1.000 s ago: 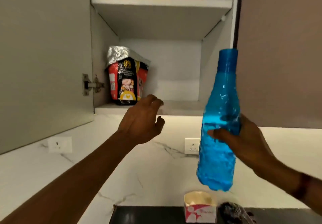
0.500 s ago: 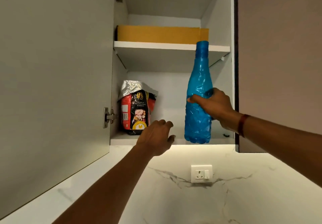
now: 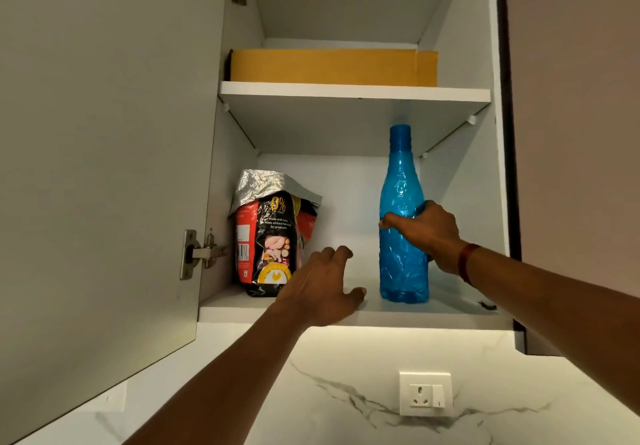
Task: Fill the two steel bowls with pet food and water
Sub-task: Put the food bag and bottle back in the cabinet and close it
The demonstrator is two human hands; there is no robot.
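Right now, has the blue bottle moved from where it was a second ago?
Yes. The bottle went up: its base hung below the shelf, and now it stands upright on it, in the right hand.

Cannot read the fine print on the pet food bag (image 3: 273,236), lower right corner lost behind the left hand (image 3: 320,288). Cannot make out the fingers of the right hand (image 3: 427,233) behind the blue bottle (image 3: 401,181).

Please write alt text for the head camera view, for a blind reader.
A right hand grips a blue bottle upright on the lower shelf of an open cabinet; the left hand is open near a pet food bag.
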